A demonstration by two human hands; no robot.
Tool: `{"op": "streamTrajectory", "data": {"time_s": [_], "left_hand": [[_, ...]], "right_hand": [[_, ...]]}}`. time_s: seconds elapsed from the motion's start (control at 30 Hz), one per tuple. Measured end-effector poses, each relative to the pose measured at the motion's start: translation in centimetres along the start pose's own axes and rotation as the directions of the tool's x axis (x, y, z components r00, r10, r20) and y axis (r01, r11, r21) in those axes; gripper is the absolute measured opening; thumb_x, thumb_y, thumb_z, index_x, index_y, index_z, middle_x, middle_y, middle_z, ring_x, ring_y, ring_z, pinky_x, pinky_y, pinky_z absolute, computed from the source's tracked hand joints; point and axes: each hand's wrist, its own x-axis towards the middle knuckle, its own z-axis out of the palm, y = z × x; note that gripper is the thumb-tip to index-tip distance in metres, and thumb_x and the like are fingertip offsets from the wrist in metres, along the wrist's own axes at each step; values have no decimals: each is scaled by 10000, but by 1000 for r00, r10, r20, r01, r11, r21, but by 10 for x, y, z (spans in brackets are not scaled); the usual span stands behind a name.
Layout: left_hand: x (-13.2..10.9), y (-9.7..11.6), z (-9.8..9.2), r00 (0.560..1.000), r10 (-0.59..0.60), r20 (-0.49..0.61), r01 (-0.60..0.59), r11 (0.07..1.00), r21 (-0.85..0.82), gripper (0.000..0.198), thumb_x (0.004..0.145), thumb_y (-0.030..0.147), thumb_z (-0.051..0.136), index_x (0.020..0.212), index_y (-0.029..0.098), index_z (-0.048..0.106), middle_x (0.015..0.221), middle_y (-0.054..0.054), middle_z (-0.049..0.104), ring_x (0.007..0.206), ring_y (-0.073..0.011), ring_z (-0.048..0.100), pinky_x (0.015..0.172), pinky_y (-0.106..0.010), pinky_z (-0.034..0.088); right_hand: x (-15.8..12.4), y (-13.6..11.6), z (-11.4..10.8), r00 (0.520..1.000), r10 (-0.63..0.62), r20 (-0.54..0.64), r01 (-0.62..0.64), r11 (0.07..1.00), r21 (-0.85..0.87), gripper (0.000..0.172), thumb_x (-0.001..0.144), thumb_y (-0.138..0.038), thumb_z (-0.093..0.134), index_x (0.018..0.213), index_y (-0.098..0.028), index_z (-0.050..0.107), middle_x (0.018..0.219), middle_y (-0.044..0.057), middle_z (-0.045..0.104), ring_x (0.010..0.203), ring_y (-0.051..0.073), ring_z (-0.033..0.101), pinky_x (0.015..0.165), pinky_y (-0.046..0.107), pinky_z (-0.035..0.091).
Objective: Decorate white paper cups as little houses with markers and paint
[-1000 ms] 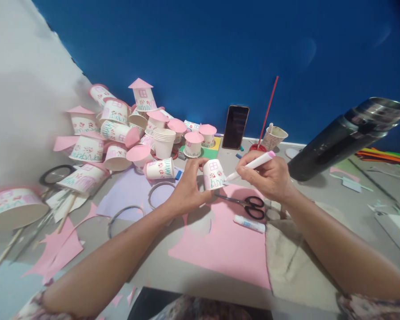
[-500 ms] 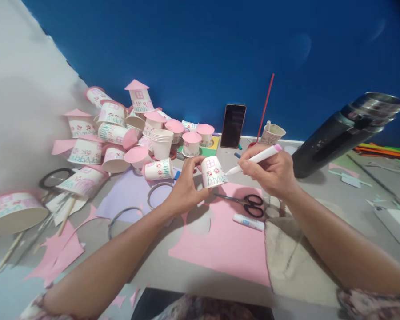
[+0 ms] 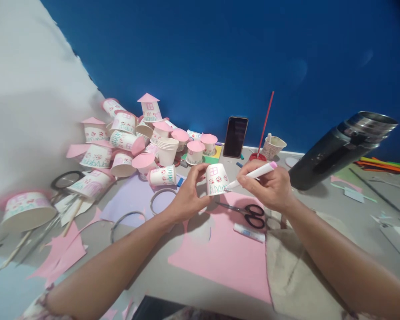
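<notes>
An upside-down paper cup [image 3: 216, 180] with a pink window, red flowers and green strokes is gripped by my left hand [image 3: 190, 195] from its left side. My right hand [image 3: 268, 186] is closed on a white marker [image 3: 251, 174] with a pink end. The marker's tip is at the cup's lower right edge, by the green strokes. Beneath the hands lie a sheet of pink paper [image 3: 220, 266], a pair of scissors [image 3: 253, 216] with black handles and a glue stick [image 3: 249, 232].
Decorated paper cups with pink cone roofs [image 3: 123, 140] pile up at the left. A stack of plain cups [image 3: 167, 151] stands beside them. A phone [image 3: 235, 137] leans on the blue wall, and a dark flask [image 3: 340, 151] stands at the right. Purple paper [image 3: 123, 202] lies left.
The view has shifted, so everything sits a little lower in the picture. My left hand still holds the cup, and the marker tip stays near its lower right edge.
</notes>
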Motion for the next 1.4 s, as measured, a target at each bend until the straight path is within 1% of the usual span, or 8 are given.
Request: {"op": "streamTrajectory", "data": {"time_s": [0.13, 0.3, 0.53, 0.67, 0.87, 1.1, 1.33, 1.4], "left_hand": [[0, 2, 0, 1000, 10, -1, -10, 1000, 12, 751, 753, 121, 732, 1435, 277, 459, 1491, -116, 509, 1443, -354, 505, 1263, -600, 363], [0, 1, 0, 999, 30, -14, -29, 999, 22, 763, 745, 100, 734, 1437, 278, 465, 1490, -110, 514, 1445, -346, 502, 1268, -590, 364], [0, 3, -1, 1000, 23, -10, -22, 998, 50, 751, 752, 145, 754, 1431, 271, 459, 1498, -118, 507, 1446, -349, 500, 1257, -586, 385], [1, 5, -1, 1000, 26, -9, -25, 999, 39, 748, 750, 120, 718, 1433, 270, 453, 1501, -118, 502, 1466, -345, 486, 1273, -593, 362], [0, 4, 0, 1000, 11, -3, -11, 1000, 28, 742, 754, 128, 722, 1432, 275, 457, 1497, -111, 511, 1467, -342, 492, 1286, -597, 347], [1, 6, -1, 1000, -26, 3, 26, 1000, -2, 758, 753, 123, 730, 1439, 272, 445, 1521, -117, 519, 1472, -347, 492, 1291, -622, 329], [0, 7, -1, 1000, -21, -6, 21, 999, -38, 752, 749, 97, 729, 1428, 288, 468, 1504, -100, 538, 1460, -338, 512, 1280, -582, 357], [0, 7, -1, 1000, -25, -4, 25, 999, -43, 748, 754, 98, 736, 1426, 287, 469, 1504, -102, 538, 1462, -337, 516, 1282, -575, 355]], "right_hand": [[-1, -1, 3, 1000, -1, 25, 1, 1000, 3, 116, 906, -198, 702, 791, -190, 709, 666, -2, 695, 501, 95, 536, 463, 230, 407], [-4, -1, 4, 1000, -3, 8, 4, 1000, -5, 120, 909, -191, 693, 791, -194, 711, 667, -1, 689, 514, 103, 540, 478, 239, 420], [-2, -2, 1, 999, 29, 21, -28, 999, -19, 143, 900, -201, 683, 759, -197, 704, 658, -2, 685, 501, 101, 527, 467, 238, 406], [0, -3, 0, 1000, 17, -10, -17, 1000, -25, 141, 892, -200, 689, 751, -200, 702, 670, -3, 694, 501, 97, 525, 468, 239, 399], [1, -5, 0, 1000, 11, 9, -11, 999, -31, 127, 879, -191, 690, 752, -194, 696, 660, -1, 691, 509, 102, 538, 471, 239, 403], [0, -3, -5, 997, 60, -52, -63, 997, -53, 136, 874, -219, 688, 739, -203, 695, 580, -15, 630, 480, 108, 506, 450, 246, 378], [2, -4, -1, 999, 52, 7, -52, 999, 4, 138, 868, -212, 680, 732, -195, 688, 645, 0, 675, 501, 102, 529, 452, 241, 382], [2, -4, -3, 998, 60, -11, -60, 998, -9, 136, 870, -217, 686, 736, -195, 690, 621, -8, 656, 489, 99, 515, 448, 243, 374]]}}
